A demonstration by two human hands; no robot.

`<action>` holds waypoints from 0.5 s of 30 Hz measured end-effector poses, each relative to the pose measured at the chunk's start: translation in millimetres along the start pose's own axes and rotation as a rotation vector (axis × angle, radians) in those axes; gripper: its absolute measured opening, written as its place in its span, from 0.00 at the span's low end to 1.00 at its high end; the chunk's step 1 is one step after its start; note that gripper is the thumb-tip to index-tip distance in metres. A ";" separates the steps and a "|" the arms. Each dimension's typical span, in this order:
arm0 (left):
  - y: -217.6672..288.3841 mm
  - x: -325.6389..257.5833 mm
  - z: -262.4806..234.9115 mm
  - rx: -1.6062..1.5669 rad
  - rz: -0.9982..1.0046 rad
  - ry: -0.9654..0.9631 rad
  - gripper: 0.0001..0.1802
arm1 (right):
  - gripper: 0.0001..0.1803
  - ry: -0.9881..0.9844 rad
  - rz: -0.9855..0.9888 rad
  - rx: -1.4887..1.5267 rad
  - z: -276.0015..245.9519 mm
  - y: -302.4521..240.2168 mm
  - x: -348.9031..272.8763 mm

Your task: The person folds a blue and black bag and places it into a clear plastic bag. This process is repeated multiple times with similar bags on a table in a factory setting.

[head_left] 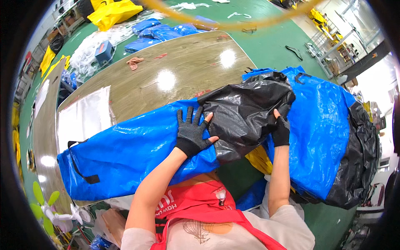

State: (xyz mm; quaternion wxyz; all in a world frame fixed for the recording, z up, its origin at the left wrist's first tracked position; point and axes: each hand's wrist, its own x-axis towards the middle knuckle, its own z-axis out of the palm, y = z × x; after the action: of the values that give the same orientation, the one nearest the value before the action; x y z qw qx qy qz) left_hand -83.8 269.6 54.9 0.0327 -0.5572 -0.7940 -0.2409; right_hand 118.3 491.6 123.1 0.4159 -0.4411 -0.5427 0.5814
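Note:
A long blue woven bag [137,154] lies across the near edge of a wooden table [187,66]. My left hand [192,131], in a black gloved palm, presses flat on the blue bag with fingers spread, its thumb touching a crumpled black plastic bag [246,110]. On that black bag's right side my right hand [281,129], also gloved, grips the plastic. The black bag lies between the blue bag and a second blue bag [321,137] to the right, which has black plastic [362,162] bulging from its far end. Yellow material [260,160] shows beneath.
A clear plastic sheet [83,118] lies on the table's left part. Blue bags [160,33], white packing material [89,50] and a yellow bag [112,12] sit on the green floor beyond. Metal racks [329,46] stand at the right. A small fan [46,208] is at the lower left.

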 end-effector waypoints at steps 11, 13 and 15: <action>-30.6 -34.7 13.2 -0.161 0.022 -0.111 0.30 | 0.33 -0.964 -1.137 -0.753 184.0 24.3 -216.6; -38.7 -71.6 -5.6 -0.299 0.056 -0.178 0.28 | 0.35 -1.016 -1.055 -0.787 186.4 26.8 -209.8; -57.3 -137.6 -50.5 -0.557 0.070 -0.338 0.27 | 0.42 -1.090 -0.914 -0.906 189.5 35.2 -213.6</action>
State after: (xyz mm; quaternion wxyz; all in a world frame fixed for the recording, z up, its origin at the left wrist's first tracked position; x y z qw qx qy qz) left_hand -94.5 113.8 35.5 -0.2452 -0.6039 -0.6720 -0.3516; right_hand -8.0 233.7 105.3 0.0727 0.0400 -0.9734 0.2134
